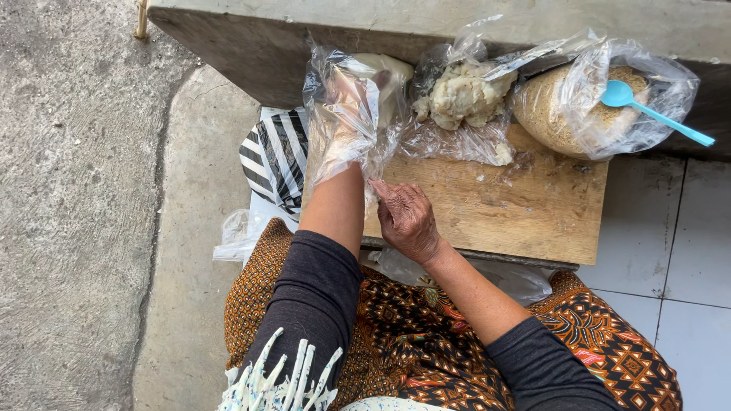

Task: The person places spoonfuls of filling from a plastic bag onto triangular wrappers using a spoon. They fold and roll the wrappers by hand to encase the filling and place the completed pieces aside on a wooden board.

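My left hand (344, 114) is inside a loose clear plastic glove (335, 152), fingers spread, resting at the left end of a wooden board (525, 213). My right hand (407, 221) pinches the glove's open edge near the left wrist. A lump of pale dough (464, 95) lies on clear plastic at the board's far edge. To its right sits a clear bag of tan crumbs (556, 114) with a light blue spoon (655, 114) in it.
A black-and-white striped bag (276, 156) lies left of the board. A concrete ledge (426, 19) runs along the far side. Rough concrete ground (76, 190) is at left and white floor tiles (678, 243) at right. A patterned cloth (426, 335) covers my lap.
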